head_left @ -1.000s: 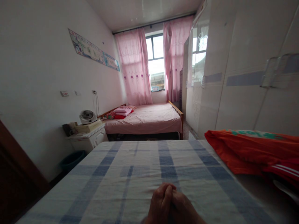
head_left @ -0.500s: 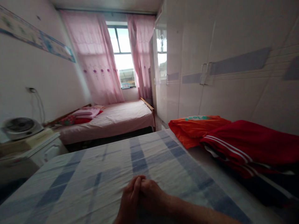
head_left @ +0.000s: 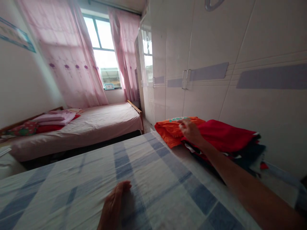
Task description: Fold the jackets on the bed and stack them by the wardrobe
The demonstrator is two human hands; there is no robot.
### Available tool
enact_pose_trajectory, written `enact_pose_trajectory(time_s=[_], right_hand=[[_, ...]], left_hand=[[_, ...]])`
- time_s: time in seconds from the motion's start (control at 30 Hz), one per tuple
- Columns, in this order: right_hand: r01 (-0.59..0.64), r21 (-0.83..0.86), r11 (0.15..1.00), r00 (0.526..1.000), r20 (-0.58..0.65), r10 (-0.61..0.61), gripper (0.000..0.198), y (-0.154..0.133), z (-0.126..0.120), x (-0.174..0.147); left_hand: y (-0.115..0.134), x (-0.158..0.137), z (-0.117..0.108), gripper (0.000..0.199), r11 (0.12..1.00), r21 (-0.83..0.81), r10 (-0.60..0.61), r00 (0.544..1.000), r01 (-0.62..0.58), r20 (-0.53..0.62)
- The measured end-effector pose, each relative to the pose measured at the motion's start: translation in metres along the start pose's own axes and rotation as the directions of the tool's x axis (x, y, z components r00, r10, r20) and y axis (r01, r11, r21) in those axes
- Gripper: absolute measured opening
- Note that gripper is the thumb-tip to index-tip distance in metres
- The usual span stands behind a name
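Note:
My left hand [head_left: 116, 195] is low over the blue-and-white checked bed sheet [head_left: 96, 169], seen edge-on. Its fingers point to the right, slightly bent, and nothing is in them. Out to the right, my right hand [head_left: 190, 130] is at the folded orange garment [head_left: 165, 131], with fingers apart and somewhat blurred. Whether it touches the cloth I cannot tell. Beside it, partly behind my forearm, lies a folded red garment [head_left: 225, 134] on top of dark clothing [head_left: 254, 156].
A white wardrobe [head_left: 208, 99] stands along the right side. Across the room is a second bed [head_left: 105, 123] with pink bedding, folded pink and red covers [head_left: 51, 119] on it. Pink curtains [head_left: 64, 48] hang at the window [head_left: 105, 60].
My hands, clasped together before, have come apart. My right hand has moved right and forward to the orange garment; the left stays over the sheet. The view has turned right.

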State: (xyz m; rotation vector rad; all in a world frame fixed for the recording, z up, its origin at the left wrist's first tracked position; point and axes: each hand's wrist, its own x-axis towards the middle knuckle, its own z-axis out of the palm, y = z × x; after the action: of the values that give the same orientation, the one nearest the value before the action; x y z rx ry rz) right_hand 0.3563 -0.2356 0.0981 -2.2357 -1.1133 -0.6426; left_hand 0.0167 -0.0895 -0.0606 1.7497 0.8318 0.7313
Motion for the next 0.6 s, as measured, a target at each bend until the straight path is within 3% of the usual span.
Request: enact_pose_trajectory(time_s=[0.07,0.13,0.23,0.43,0.6], right_hand=[[-0.168,-0.099,0.981,0.982,-0.104,0.158,0.036,0.053,-0.015,0.008],[-0.353,-0.201,0.914,0.931,-0.173,0.322,0.039,0.097,-0.022,0.0],[-0.471,-0.306,0.827,0.882,-0.176,0.437,0.037,0.138,-0.017,-0.022],[-0.448,-0.385,0.807,0.893,-0.154,0.422,0.033,0.152,-0.004,-0.029],[-0.462,-0.314,0.829,0.887,-0.149,0.438,0.028,0.154,-0.004,-0.027]], left_hand=[[0.001,-0.001,0.001,0.065,1.0,-0.008,-0.004,1.0,0.004,-0.007],[0.002,-0.001,0.001,0.065,1.0,-0.008,-0.011,1.0,0.011,-0.015],[0.004,-0.001,0.001,0.064,1.0,0.021,-0.006,1.0,0.006,-0.021],[0.004,-0.001,-0.001,0.061,0.998,0.055,0.015,1.0,-0.014,-0.024],[0.008,-0.002,0.0,0.061,0.998,0.061,0.017,1.0,-0.016,-0.026]])
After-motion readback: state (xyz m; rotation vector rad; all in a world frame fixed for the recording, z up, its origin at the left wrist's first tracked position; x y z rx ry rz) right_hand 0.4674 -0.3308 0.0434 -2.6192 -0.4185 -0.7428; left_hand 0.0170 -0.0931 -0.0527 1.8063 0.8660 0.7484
